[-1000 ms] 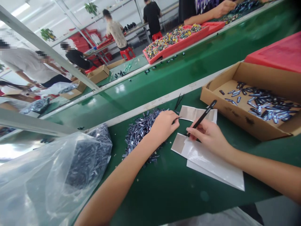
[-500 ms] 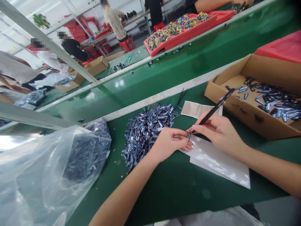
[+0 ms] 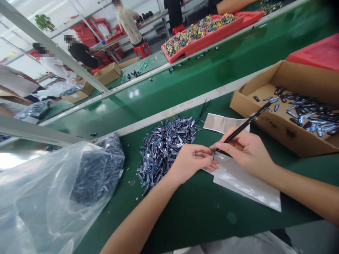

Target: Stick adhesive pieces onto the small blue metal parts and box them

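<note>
Head view: left hand point(image 3: 191, 161), pinching a piece point(image 3: 213, 153), has joined the right hand point(image 3: 248, 151) gripping a black tool point(image 3: 247, 122)

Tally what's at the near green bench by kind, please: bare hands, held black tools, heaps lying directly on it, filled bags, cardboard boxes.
Left hand and right hand: 2
Black tool: 1
Heap: 1
Bag: 1
Box: 1
Total: 6

black tool point(image 3: 247, 122) tilted, tip near dark piece point(image 3: 213, 154)

The left hand point(image 3: 190, 160) pinches a small dark piece point(image 3: 213, 153); the right hand point(image 3: 247, 150) holds a slim black tool point(image 3: 249, 121).
</note>
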Motion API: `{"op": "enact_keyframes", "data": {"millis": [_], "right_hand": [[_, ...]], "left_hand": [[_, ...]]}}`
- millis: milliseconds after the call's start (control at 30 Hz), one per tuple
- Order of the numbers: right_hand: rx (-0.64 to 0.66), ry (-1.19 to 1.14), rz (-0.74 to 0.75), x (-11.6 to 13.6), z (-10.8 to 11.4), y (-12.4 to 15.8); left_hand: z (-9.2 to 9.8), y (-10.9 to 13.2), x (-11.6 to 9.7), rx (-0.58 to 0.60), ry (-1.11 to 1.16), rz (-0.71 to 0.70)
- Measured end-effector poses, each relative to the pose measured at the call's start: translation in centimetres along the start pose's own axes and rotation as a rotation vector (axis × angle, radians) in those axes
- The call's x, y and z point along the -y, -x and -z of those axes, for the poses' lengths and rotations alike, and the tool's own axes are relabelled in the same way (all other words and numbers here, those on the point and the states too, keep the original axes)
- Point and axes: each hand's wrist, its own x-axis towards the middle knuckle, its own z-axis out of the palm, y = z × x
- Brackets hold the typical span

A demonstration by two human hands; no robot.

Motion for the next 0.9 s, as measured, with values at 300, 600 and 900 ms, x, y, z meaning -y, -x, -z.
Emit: {"op": "enact_keyframes", "data": {"millis": [300,600,900], "right_hand": [[0.003,-0.03,-0.002,0.2,0.0,-0.1],[-0.013,0.118,0.137,-0.4,-0.2,0.4],[-0.053,0.076,0.374,-0.4,-0.4,1.3]], "left_hand": [[0.0,0.0,-0.2,0.002,0.002,0.005],[-0.1,0.3,-0.5,0.004,0.011,0.016],[-0.3,0.4,-0.5,0.015,0.026,0.009]]}}
